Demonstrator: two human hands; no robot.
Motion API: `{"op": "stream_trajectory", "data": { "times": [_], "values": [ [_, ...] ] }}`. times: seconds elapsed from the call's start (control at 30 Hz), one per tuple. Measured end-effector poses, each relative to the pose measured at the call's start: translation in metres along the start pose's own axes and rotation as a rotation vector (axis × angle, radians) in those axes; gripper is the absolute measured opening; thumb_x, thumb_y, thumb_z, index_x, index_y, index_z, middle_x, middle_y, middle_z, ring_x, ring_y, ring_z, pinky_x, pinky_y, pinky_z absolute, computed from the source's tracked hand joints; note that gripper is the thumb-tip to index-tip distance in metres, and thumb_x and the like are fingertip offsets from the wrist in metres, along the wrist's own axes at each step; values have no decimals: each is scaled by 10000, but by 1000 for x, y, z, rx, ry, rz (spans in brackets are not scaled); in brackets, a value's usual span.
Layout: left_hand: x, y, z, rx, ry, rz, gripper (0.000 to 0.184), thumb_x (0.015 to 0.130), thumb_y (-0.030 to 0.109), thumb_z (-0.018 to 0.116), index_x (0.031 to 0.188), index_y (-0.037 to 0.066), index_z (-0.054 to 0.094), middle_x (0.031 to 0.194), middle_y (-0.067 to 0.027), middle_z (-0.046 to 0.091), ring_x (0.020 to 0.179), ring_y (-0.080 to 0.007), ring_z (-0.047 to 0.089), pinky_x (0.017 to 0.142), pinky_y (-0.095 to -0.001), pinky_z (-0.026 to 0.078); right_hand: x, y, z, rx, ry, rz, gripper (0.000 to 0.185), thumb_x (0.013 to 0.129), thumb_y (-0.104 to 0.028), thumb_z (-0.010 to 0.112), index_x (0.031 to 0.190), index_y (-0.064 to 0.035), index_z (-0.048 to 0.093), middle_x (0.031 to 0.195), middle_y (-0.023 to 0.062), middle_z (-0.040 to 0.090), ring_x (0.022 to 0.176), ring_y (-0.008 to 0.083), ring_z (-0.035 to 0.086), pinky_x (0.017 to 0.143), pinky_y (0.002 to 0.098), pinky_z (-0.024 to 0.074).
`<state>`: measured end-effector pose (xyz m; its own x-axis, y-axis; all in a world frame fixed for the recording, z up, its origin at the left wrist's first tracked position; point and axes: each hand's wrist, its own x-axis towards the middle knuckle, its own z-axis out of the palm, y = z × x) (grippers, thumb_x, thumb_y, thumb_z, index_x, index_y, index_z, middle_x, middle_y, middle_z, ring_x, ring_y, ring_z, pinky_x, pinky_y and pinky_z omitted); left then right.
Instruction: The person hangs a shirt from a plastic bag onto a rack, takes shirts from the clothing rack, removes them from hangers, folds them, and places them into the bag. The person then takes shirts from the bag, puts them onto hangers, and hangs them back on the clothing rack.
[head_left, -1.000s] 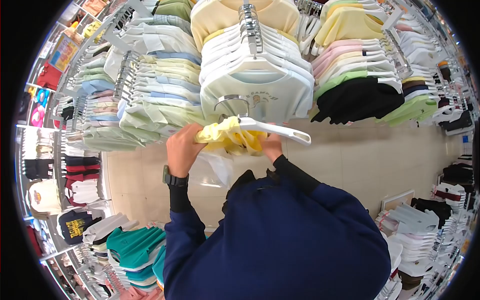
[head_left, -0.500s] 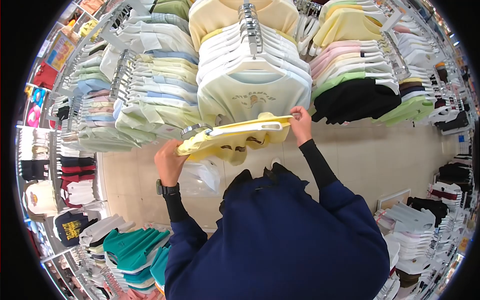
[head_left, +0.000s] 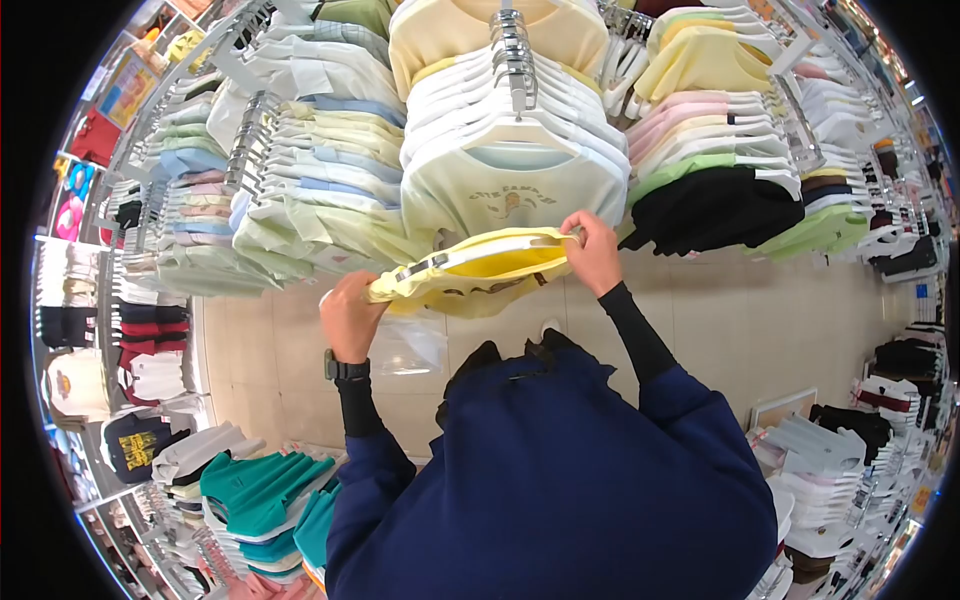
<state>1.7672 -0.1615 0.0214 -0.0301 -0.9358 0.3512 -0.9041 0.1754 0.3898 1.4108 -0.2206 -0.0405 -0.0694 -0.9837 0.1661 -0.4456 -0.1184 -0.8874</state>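
Note:
A yellow T-shirt [head_left: 505,262] with dark print on its front is stretched between my two hands, its neck opening facing up. Inside the neckline shows part of a white hanger [head_left: 530,241] with a metal piece near the left shoulder. My left hand [head_left: 352,312], wearing a black watch, is closed on the shirt's left end. At the other end, my right hand [head_left: 592,252] pinches the right shoulder. Just beyond the shirt hangs a pale T-shirt [head_left: 560,190] with a small print, at the front of the middle rail.
Racks of pastel shirts [head_left: 340,190] stand at the left, and a black shirt [head_left: 715,212] hangs at the right. A clear plastic bag [head_left: 405,348] lies on the tiled floor [head_left: 700,330]. Teal shirts [head_left: 262,490] hang behind at lower left.
The yellow shirt has tilted so that its neck opening shows wider and less of its front print is visible. Both hands have shifted slightly, keeping their grip.

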Motion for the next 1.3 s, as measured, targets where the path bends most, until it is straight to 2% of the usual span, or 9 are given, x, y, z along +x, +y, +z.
{"op": "stream_trajectory", "data": {
  "times": [0.07, 0.17, 0.37, 0.47, 0.57, 0.67, 1.03, 1.17, 1.3],
  "values": [
    [1, 0, 9, -28, -3, 7, 236, 664, 159, 824, 824, 72, 674, 802, -73, 670, 727, -296, 636, 627, -365, 489, 0, -10, 5, 15, -51, -50, 174, 702, 38, 564, 861, -28, 587, 765, 79, 549, 549, 183, 481, 545, 333, 398],
    [5, 6, 15, -62, -52, 17, 235, 670, 154, 821, 845, 71, 687, 820, -79, 681, 753, -297, 648, 641, -367, 502, -2, -34, 13, 99, -75, -86, 185, 704, 37, 569, 875, -29, 593, 797, 82, 559, 548, 182, 483, 541, 323, 389],
    [9, 16, 22, -102, -52, 8, 238, 665, 163, 820, 844, 74, 691, 804, -83, 680, 729, -305, 649, 626, -371, 499, -14, -86, 8, 257, -270, -167, 190, 777, 19, 591, 949, -53, 622, 828, 76, 556, 664, 173, 570, 607, 309, 460],
    [10, 13, 23, -115, -81, 0, 241, 662, 164, 820, 846, 71, 696, 806, -92, 685, 722, -310, 651, 621, -372, 498, -14, -87, -5, 126, -399, -152, 174, 830, -35, 641, 1003, -59, 640, 847, 70, 575, 739, 214, 597, 668, 335, 495],
    [11, 13, 23, -168, -126, 12, 251, 658, 164, 823, 855, 66, 703, 815, -108, 691, 720, -314, 653, 621, -370, 500, -5, -76, -11, -215, -309, -513, 196, 837, -113, 699, 1017, -52, 654, 873, 65, 594, 753, 270, 582, 692, 368, 498],
    [14, 16, 25, -204, -151, 13, 271, 658, 167, 828, 880, 59, 714, 831, -121, 697, 721, -318, 658, 633, -368, 507, 0, -70, -14, -356, -327, -606, 220, 831, -180, 726, 1009, -66, 667, 887, 65, 606, 801, 307, 584, 713, 393, 497],
    [24, -8, 7, -325, -54, -15, 339, 709, 190, 860, 980, 31, 731, 926, -103, 736, 818, -245, 703, 731, -350, 536, 14, -66, -40, -189, -130, -389, 201, 892, -210, 674, 1002, -43, 661, 922, 109, 628, 825, 339, 629, 703, 383, 498],
    [20, -28, 12, -449, -102, -185, 298, 761, 172, 829, 1000, 26, 727, 884, -82, 732, 778, -184, 684, 702, -307, 508, 23, -50, -51, -138, -103, -371, 204, 913, -221, 654, 995, -35, 662, 915, 121, 630, 822, 347, 625, 697, 369, 490],
    [23, -42, 15, -289, 1, -254, 336, 790, 174, 807, 1082, 41, 707, 880, -82, 725, 784, -183, 674, 705, -302, 499, 35, -35, -60, -203, -79, -363, 210, 935, -229, 625, 984, -26, 655, 887, 134, 619, 802, 354, 613, 685, 380, 477]
  ]
}}
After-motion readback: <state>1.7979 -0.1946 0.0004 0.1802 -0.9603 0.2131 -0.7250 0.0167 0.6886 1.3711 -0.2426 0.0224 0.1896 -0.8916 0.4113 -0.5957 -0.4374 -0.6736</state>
